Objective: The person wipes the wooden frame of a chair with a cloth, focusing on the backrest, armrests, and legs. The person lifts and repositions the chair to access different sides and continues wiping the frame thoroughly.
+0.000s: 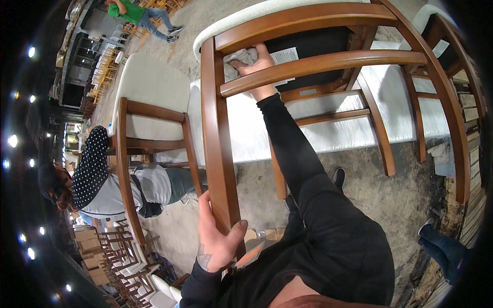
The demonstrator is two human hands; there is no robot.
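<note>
A brown wooden chair [217, 138] with a pale upholstered seat lies tipped over on a white-covered work surface [245, 136], its dark underside partly showing. My left hand [215, 238] is closed round the lower end of its near-left leg, thumb on one side and fingers on the other. Reaching behind a curved rail, my right hand [259, 72] presses a crumpled grey cloth [241, 60] near the frame's inner corner. The rail crosses in front of that hand and hides part of it. A printed white label [285, 64] is on the dark underside beside the fingers.
Another pale-seated chair [151, 95] stands to the left, with a person in dotted sleeves [92, 169] bending behind it. More chair frames [447, 51] are at the right. A person in green [128, 13] is far off. Stacked chairs [131, 267] fill the lower left.
</note>
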